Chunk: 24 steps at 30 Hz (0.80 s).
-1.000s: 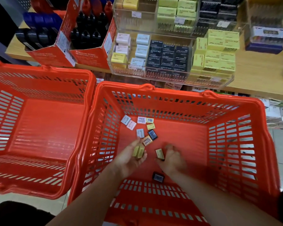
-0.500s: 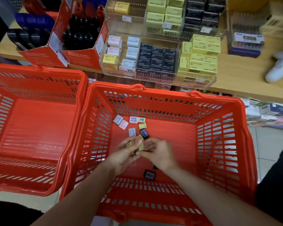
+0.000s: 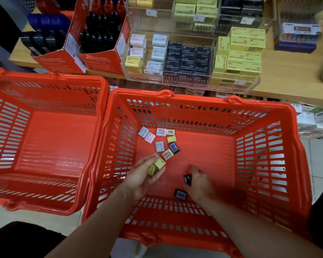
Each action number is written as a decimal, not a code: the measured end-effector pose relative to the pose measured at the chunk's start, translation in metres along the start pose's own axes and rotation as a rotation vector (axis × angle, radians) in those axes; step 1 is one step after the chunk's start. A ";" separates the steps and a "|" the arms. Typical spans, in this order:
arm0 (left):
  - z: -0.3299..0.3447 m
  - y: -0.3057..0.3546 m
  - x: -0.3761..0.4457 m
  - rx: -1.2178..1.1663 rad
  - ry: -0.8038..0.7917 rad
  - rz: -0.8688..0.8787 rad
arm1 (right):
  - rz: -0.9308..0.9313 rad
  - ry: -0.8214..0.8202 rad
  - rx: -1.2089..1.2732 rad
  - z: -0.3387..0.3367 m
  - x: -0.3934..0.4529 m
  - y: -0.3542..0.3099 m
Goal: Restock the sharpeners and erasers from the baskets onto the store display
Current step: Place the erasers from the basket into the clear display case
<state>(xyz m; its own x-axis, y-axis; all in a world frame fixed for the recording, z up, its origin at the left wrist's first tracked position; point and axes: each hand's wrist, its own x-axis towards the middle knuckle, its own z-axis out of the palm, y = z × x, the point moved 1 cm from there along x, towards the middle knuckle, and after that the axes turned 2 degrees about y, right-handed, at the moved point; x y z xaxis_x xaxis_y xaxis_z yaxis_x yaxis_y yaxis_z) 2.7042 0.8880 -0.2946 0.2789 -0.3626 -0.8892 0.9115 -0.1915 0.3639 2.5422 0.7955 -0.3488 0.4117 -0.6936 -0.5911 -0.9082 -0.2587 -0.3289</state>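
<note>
Head view, sole camera. Two red baskets stand side by side on the floor below a wooden shelf (image 3: 287, 75). Left basket (image 3: 45, 112): no items seen on its floor. Right basket (image 3: 296, 146): both hands are inside it, apart from each other.

Left hand (image 3: 144, 175): palm up, fingers curled round a small stack of yellow-green erasers (image 3: 158, 164), held above the basket floor. Right hand (image 3: 199, 183): fingers pinch one black eraser (image 3: 187, 179) near the basket floor; the hand is blurred, so the exact finger positions cannot be made out. A second black eraser (image 3: 180, 194) lies flat on the floor just beside the right hand, toward the near wall.

Loose erasers (image 3: 160, 144) lie clustered on the basket floor near its far left corner: pale blue, pink, white with barcode, yellow, grey, black and tan pieces, some touching one another. The tan piece lies just beyond the left hand's fingertips.

On the shelf, a clear acrylic display (image 3: 190, 79) holds rows of erasers: pink, pale blue and yellow at left, black in the middle, yellow-green at right. A second clear tier stands behind it. To the left, red cardboard boxes (image 3: 99, 60) hold black, blue and red items; their kind cannot be determined.
</note>
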 end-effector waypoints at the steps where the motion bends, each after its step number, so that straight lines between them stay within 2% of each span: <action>1: -0.001 -0.001 0.000 0.012 -0.003 -0.006 | -0.039 -0.005 0.008 0.000 -0.001 -0.002; 3: -0.002 -0.001 0.000 0.015 0.003 -0.015 | -0.163 -0.049 0.012 0.002 -0.003 -0.003; 6: -0.003 -0.001 -0.001 -0.002 0.016 -0.015 | -0.300 -0.146 -0.129 0.010 -0.008 -0.003; 10: -0.001 0.001 -0.001 -0.013 0.025 -0.003 | -0.295 -0.223 -0.248 0.027 -0.010 -0.004; 16: 0.002 0.002 -0.004 0.015 0.012 -0.006 | -0.341 -0.199 -0.398 0.031 -0.001 -0.002; 21: 0.006 0.007 -0.006 -0.009 0.014 0.003 | -0.319 -0.207 -0.313 0.041 -0.006 0.001; 24: 0.007 0.010 -0.005 -0.018 0.021 0.004 | -0.250 -0.182 -0.148 0.037 -0.008 -0.001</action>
<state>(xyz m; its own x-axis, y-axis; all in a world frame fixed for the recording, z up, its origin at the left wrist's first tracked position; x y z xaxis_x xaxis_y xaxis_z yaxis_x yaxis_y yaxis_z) 2.7101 0.8815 -0.2840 0.2885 -0.3445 -0.8934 0.9157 -0.1734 0.3626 2.5430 0.8258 -0.3708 0.6171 -0.4685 -0.6322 -0.7733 -0.5097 -0.3771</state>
